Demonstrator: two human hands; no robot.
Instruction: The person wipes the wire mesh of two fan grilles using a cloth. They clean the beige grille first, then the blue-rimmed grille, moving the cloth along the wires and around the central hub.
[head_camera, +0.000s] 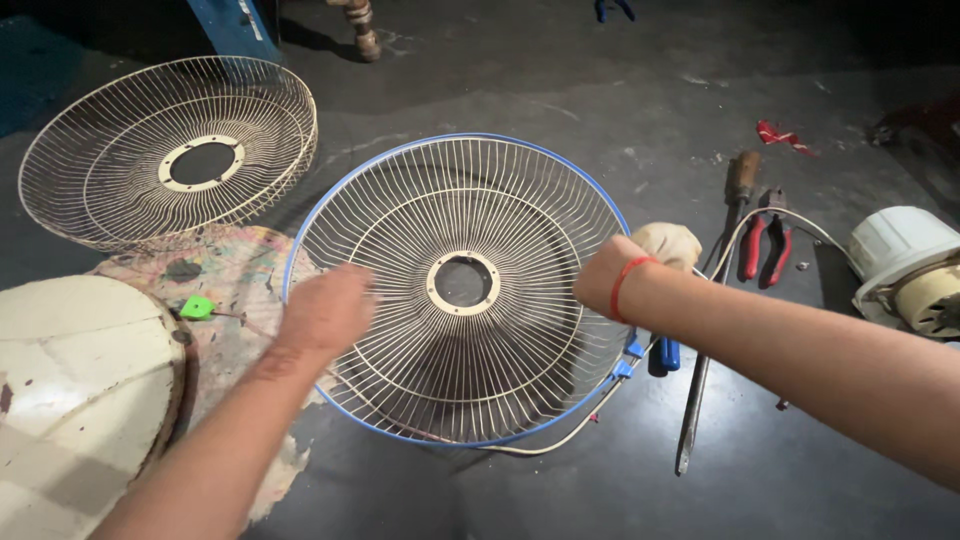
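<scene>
1. Big wire fan guard with a blue rim (460, 290) sits flat on the dark floor (560, 90), dead centre, with a round hub ring in its middle.
2. Left hand (325, 312) is over the guard's left edge. It's blurry, so I can't tell if the fingers are actually gripping wire or just resting there.
3. Right hand (610, 275) is at the guard's right edge, closed around a pale crumpled rag (668, 243) (red band on that wrist).
4. Just beside the right arm: a long screwdriver with a wooden handle (715, 300), red-handled pliers (765, 245), and a blue-handled tool (662, 355) tucked against the rim.
5. A white fan motor housing (910, 265) is at the far right, with a white cord running from it.
6. A second cream fan guard (170, 150) lies upper left, well apart, and a round cream base (80, 390) is at lower left.
</scene>
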